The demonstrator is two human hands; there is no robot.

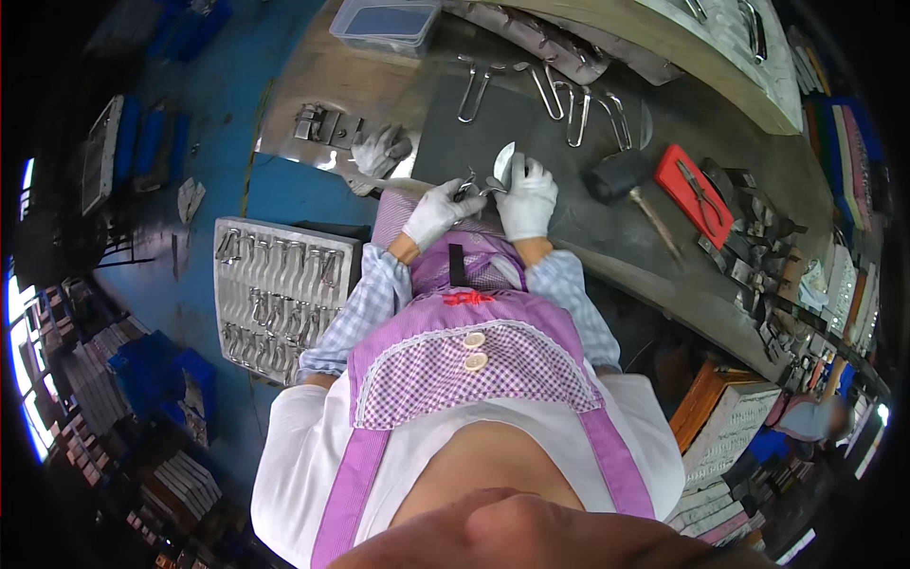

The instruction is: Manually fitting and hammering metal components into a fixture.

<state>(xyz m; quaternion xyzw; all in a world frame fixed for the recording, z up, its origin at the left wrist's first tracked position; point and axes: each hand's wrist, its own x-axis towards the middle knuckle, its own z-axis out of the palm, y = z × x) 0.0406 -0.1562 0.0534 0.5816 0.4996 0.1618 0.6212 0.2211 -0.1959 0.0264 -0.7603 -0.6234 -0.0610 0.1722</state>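
My left hand [439, 212], in a white glove, is closed on one end of a shiny metal hand tool [490, 186] near the bench's front edge. My right hand [528, 201], also gloved in white, grips the tool's other side. A curved, blade-like bright part [504, 161] sticks up beside the right fingers. The fingers cover much of the tool, so its exact kind cannot be made out. Beyond my hands lie several shiny U-shaped metal pieces [474, 90] on the bench. To the right rests a black-headed mallet [611, 175] with a wooden handle.
A red tray [695, 197] holds pliers [701, 194] at the right. Left of my hands are a crumpled grey-white glove [381, 150] and a metal fixture [327, 126]. A clear plastic box [386, 24] stands at the back. A rack of metal parts [280, 294] stands at my left.
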